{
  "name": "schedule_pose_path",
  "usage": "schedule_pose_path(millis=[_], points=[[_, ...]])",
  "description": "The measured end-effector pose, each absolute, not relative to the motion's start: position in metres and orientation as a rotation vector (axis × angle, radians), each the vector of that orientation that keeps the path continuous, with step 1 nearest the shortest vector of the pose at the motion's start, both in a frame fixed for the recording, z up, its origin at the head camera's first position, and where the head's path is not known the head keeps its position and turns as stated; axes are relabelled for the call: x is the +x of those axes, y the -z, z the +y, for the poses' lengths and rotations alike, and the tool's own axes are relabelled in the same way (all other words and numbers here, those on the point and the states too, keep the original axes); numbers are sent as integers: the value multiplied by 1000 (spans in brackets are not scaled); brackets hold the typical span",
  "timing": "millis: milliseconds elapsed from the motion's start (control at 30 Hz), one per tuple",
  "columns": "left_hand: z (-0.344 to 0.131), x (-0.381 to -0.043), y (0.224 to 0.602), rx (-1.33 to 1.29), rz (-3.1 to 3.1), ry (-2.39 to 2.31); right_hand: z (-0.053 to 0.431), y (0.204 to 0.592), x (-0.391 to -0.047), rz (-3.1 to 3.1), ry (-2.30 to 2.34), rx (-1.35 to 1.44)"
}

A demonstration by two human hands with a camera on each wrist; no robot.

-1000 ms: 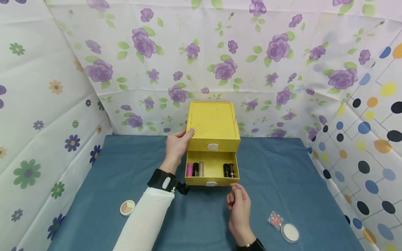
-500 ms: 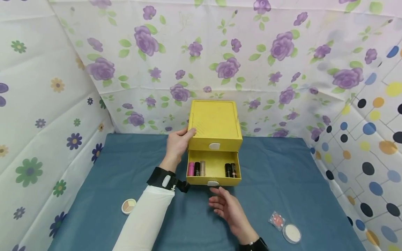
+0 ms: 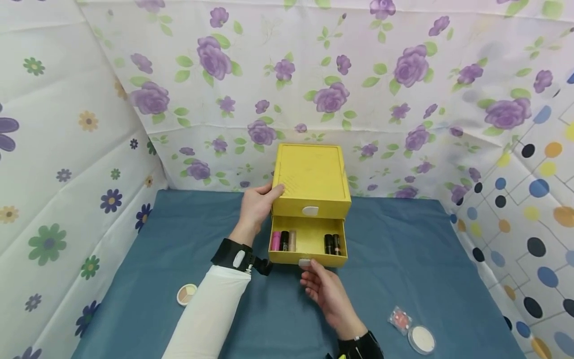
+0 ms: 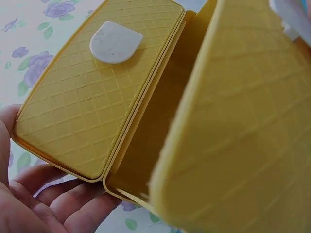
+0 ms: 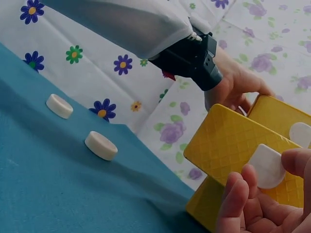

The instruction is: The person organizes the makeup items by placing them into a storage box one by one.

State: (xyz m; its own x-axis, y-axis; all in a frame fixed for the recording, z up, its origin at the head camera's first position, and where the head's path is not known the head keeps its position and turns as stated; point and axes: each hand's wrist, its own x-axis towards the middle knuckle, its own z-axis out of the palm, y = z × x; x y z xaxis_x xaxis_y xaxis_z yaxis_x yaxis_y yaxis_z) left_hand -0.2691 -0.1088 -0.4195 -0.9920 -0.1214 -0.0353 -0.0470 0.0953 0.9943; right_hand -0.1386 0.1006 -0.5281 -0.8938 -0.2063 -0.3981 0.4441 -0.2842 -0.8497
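Note:
A yellow two-drawer box (image 3: 312,172) stands at the back of the table, its lower drawer (image 3: 309,259) pulled out. Inside that drawer stand a pink tube (image 3: 275,241), a black tube (image 3: 284,241) and a tan tube (image 3: 292,241) on the left, with two black tubes (image 3: 329,244) on the right. My left hand (image 3: 258,207) grips the left side of the box, thumb on the top edge and fingers along the side. At the drawer front, my right hand (image 3: 329,294) pinches the white handle (image 5: 268,166) between thumb and fingertips.
A round three-colour compact (image 3: 186,294) lies left of the left sleeve; the right wrist view shows a second white round case (image 5: 101,145) near it. A small clear packet (image 3: 400,319) and a white round compact (image 3: 421,340) lie at the front right. Patterned cloth walls surround the table.
My right hand has moved left from the drawer's right front corner to its white handle, opening and then closing its fingers there. The left hand stays on the box.

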Motion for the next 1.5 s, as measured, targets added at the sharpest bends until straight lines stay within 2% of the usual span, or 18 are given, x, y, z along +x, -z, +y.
schedule_pose_path(millis=[400, 900, 1500], points=[[-110, -270, 420, 174, -2280, 2073, 101, 531, -160, 1628, 2284, 238], [-109, -271, 422, 209, -2287, 2036, 96, 528, -204, 1745, 2240, 297], [-108, -269, 421, 207, -2282, 2010, 94, 521, -225, 1791, 2238, 315]])
